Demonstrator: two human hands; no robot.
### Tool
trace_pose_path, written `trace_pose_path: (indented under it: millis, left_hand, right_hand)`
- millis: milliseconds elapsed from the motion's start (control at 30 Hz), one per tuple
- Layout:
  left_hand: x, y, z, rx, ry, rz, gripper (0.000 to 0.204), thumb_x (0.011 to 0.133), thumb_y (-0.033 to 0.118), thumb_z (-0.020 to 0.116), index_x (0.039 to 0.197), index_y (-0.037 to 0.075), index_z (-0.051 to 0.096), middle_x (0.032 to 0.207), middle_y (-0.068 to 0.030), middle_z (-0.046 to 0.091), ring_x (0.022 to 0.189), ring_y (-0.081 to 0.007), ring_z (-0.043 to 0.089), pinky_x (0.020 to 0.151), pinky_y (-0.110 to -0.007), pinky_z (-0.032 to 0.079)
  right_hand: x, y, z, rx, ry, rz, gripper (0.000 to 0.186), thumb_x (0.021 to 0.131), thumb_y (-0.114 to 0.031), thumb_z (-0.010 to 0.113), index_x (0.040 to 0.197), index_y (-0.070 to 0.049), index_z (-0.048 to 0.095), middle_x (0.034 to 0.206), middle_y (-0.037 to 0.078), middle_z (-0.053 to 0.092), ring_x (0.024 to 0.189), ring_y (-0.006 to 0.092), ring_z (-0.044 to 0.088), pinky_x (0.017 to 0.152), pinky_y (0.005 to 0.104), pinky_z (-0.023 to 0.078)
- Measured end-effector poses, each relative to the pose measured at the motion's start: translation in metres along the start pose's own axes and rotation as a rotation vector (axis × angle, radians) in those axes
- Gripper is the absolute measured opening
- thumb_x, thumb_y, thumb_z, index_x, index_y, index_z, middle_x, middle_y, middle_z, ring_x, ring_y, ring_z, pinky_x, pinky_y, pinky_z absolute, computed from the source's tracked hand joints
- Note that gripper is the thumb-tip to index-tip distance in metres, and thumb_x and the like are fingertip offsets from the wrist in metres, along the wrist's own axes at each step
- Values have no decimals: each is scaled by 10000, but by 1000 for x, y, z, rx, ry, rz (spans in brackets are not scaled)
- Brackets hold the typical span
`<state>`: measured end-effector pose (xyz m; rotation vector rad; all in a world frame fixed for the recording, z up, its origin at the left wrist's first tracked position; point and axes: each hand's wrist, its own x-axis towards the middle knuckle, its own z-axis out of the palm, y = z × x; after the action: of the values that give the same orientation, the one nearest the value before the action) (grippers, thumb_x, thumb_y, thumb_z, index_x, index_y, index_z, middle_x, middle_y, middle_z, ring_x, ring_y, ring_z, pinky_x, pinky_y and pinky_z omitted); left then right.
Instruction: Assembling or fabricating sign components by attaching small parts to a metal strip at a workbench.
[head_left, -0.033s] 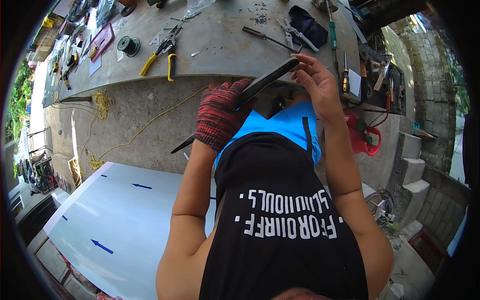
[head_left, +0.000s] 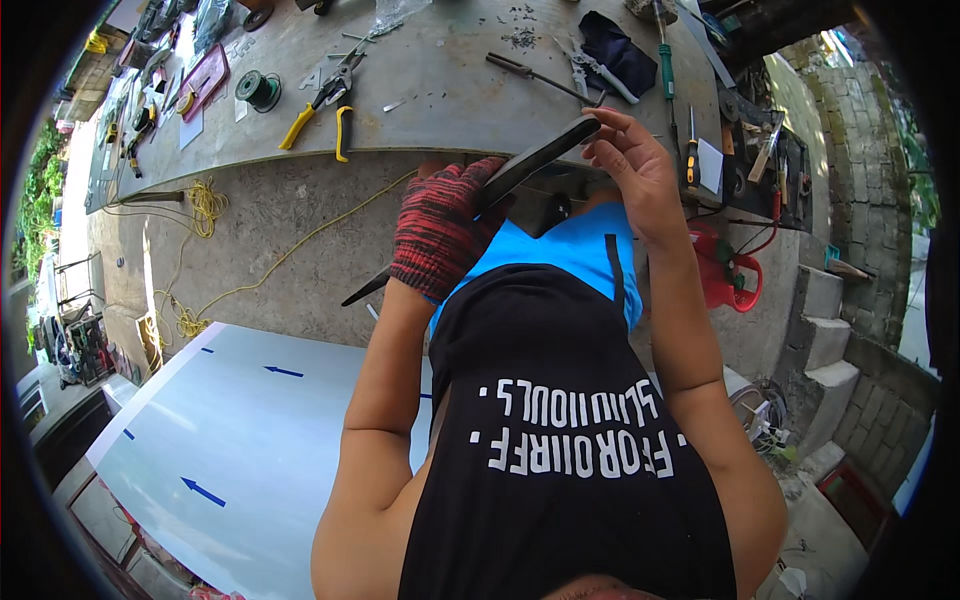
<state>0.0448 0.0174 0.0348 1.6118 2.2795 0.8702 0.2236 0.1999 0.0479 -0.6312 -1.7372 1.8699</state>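
Observation:
My left hand (head_left: 445,225), in a red and black knit glove, is closed on a long dark bar (head_left: 535,160) held diagonally over my lap; its thin lower end sticks out past my wrist. My bare right hand (head_left: 635,165) has curled fingers at the bar's upper end, by the workbench's front edge. Just beyond lie a thin metal tool with a dark handle (head_left: 530,72), grey pliers (head_left: 610,80) and dark cloth (head_left: 610,45). A yellow-handled screwdriver (head_left: 692,160) lies right of my right hand.
The metal workbench (head_left: 420,130) holds yellow-handled cutters (head_left: 300,125), a green spool (head_left: 258,91) and a pink tray (head_left: 205,80). Yellow cord (head_left: 205,210) lies on concrete. A white panel (head_left: 250,430) with blue arrows is at lower left, a red container (head_left: 740,280) and concrete steps (head_left: 820,310) at right.

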Motion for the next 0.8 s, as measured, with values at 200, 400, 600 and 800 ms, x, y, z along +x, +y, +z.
trace_pose_path:
  millis: [200, 400, 600, 800]
  left_hand:
    - [1, 6, -5, -21, -50, -43, 364, 862, 203, 760, 1212, 125, 692, 1020, -138, 702, 943, -360, 673, 846, -444, 526]
    - [0, 5, -5, -38, -73, -25, 352, 868, 208, 750, 1205, 127, 690, 1010, -138, 696, 944, -363, 673, 856, -452, 532]
    - [-2, 4, -3, -31, -99, -8, 351, 874, 221, 741, 1211, 137, 687, 1004, -144, 701, 941, -362, 676, 867, -459, 526]
    - [-1, 11, -8, -7, -134, -11, 354, 877, 247, 740, 1214, 153, 688, 1011, -141, 705, 953, -358, 679, 889, -485, 513]
  right_hand:
    - [1, 4, -2, -2, 18, 15, 358, 1031, -178, 630, 1353, -26, 598, 1064, 36, 665, 976, 106, 613, 889, 252, 460]
    - [-1, 8, -4, 12, 11, 27, 331, 1026, -148, 636, 1332, -27, 607, 1114, 51, 667, 990, 120, 626, 892, 262, 481]
    - [-1, 15, -7, 36, 23, 9, 271, 1030, -157, 633, 1277, -45, 626, 1101, 43, 664, 977, 119, 638, 884, 261, 482]
    - [-1, 19, -11, 69, 32, -17, 258, 1027, -207, 649, 1241, -63, 637, 1089, 33, 663, 974, 120, 646, 871, 261, 488]
